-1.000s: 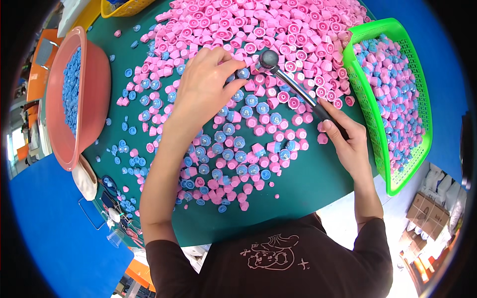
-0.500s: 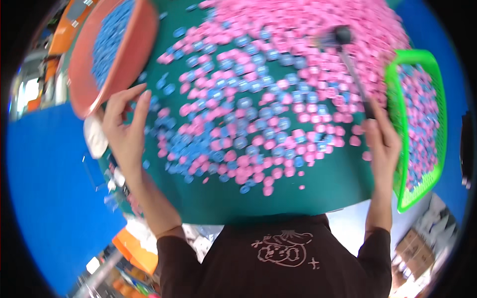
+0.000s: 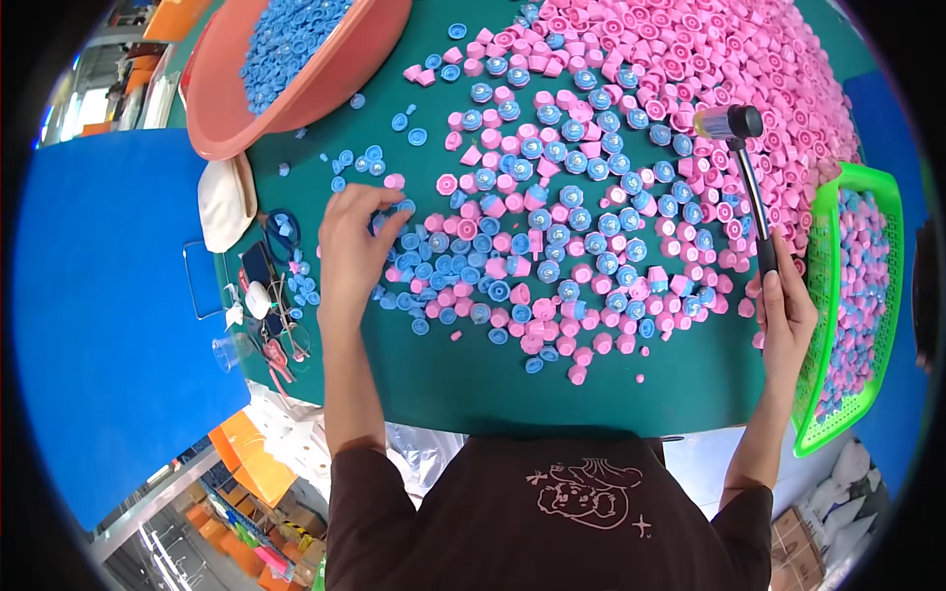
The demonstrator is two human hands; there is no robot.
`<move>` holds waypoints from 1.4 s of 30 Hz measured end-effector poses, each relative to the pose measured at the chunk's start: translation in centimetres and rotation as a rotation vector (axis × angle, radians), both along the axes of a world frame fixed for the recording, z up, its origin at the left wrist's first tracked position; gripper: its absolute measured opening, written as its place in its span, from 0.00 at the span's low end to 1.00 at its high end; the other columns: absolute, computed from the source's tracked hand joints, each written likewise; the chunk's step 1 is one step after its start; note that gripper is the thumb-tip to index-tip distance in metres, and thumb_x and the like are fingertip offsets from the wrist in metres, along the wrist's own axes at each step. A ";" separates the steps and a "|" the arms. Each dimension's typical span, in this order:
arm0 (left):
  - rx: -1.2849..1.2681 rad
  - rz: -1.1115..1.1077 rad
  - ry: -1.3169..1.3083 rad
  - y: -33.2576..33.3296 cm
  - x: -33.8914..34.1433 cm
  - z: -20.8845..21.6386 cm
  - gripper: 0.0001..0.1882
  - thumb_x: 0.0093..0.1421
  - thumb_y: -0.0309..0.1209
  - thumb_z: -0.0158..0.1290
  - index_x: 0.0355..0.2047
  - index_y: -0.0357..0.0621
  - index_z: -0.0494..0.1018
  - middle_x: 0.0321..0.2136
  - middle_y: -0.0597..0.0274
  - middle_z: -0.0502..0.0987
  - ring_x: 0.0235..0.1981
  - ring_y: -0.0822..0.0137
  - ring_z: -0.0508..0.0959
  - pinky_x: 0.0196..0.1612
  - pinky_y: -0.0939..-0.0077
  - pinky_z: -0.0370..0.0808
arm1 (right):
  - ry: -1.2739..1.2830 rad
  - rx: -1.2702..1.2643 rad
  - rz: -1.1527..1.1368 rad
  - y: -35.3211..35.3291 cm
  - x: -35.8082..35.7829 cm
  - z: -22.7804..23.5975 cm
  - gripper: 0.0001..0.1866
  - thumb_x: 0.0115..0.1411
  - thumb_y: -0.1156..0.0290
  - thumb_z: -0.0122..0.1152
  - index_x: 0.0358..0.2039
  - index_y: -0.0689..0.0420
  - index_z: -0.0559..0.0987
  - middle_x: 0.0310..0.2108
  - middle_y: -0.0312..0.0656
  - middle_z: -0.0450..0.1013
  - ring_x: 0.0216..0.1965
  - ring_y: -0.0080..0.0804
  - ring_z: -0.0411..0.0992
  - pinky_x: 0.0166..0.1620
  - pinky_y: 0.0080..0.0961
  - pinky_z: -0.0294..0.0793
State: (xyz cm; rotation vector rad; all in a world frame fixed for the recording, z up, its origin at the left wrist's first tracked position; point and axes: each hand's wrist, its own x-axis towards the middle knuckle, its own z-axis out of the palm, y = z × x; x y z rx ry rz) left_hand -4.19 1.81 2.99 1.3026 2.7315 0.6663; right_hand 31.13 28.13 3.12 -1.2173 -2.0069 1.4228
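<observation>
My left hand (image 3: 349,244) is over the left part of the green table, thumb and forefinger closed on a small round blue cap (image 3: 405,205). With my right hand (image 3: 787,313) I grip a mallet (image 3: 752,187) by its dark handle; its black-ended head is raised over the pink pieces. Loose blue caps (image 3: 448,266) lie in a cluster beside my left hand. Across the middle, many pink cup-shaped pieces (image 3: 542,310) stand about, a number of them topped with scalloped blue caps (image 3: 597,167).
A large heap of pink pieces (image 3: 778,69) covers the far right. The tilted orange-pink basin (image 3: 232,118) at the far left holds blue caps. A green basket (image 3: 820,414) of mixed pieces stands at the right edge. Left lie a white cloth (image 3: 227,202) and scissors (image 3: 283,229).
The view has swung, so the table things appear further right and the picture is sharper. My left hand has moved from near the basin to the blue caps and closed on one. The right still grips the mallet.
</observation>
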 end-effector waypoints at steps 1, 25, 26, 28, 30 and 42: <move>0.002 -0.003 -0.001 0.0 0.5 0.0 0.12 0.47 0.26 0.65 0.32 0.40 0.77 0.28 0.60 0.76 0.30 0.61 0.74 0.35 0.69 0.71 | -0.008 -0.001 0.006 0.0 0.0 0.0 0.22 0.66 0.67 0.53 0.60 0.59 0.70 0.29 0.31 0.71 0.31 0.14 0.66 0.30 0.09 0.62; 0.015 -0.195 0.172 0.1 2.4 -1.7 0.09 0.49 0.26 0.63 0.32 0.40 0.78 0.31 0.58 0.77 0.31 0.59 0.75 0.37 0.68 0.70 | 0.057 0.032 0.004 0.2 0.8 -0.4 0.22 0.66 0.71 0.54 0.60 0.56 0.70 0.28 0.31 0.74 0.22 0.09 0.59 0.24 0.08 0.55; 0.014 -0.105 0.155 0.1 2.4 -1.7 0.09 0.50 0.26 0.63 0.32 0.41 0.78 0.32 0.59 0.77 0.34 0.60 0.76 0.40 0.67 0.69 | 0.068 0.024 0.006 0.2 0.8 -0.6 0.22 0.66 0.70 0.54 0.60 0.56 0.71 0.28 0.31 0.74 0.22 0.09 0.60 0.24 0.08 0.56; 0.013 -0.065 0.157 0.7 2.2 -2.0 0.09 0.50 0.26 0.63 0.32 0.41 0.78 0.32 0.59 0.77 0.35 0.60 0.76 0.40 0.68 0.69 | 0.042 0.026 -0.008 0.5 0.4 -0.3 0.22 0.65 0.70 0.55 0.59 0.56 0.71 0.28 0.31 0.73 0.24 0.11 0.63 0.25 0.09 0.58; 0.003 -0.053 0.191 0.7 2.2 -2.4 0.10 0.50 0.26 0.63 0.35 0.42 0.78 0.32 0.60 0.77 0.35 0.61 0.76 0.41 0.69 0.69 | 0.071 0.055 0.006 0.6 0.3 -0.2 0.22 0.65 0.69 0.55 0.59 0.57 0.71 0.30 0.31 0.73 0.27 0.12 0.66 0.27 0.10 0.60; -0.091 0.007 0.056 0.0 2.4 -1.5 0.12 0.50 0.26 0.64 0.36 0.38 0.79 0.32 0.58 0.75 0.32 0.62 0.75 0.33 0.71 0.72 | -0.007 0.060 0.045 0.7 1.5 0.3 0.21 0.65 0.69 0.56 0.58 0.56 0.72 0.32 0.31 0.75 0.28 0.14 0.68 0.29 0.12 0.64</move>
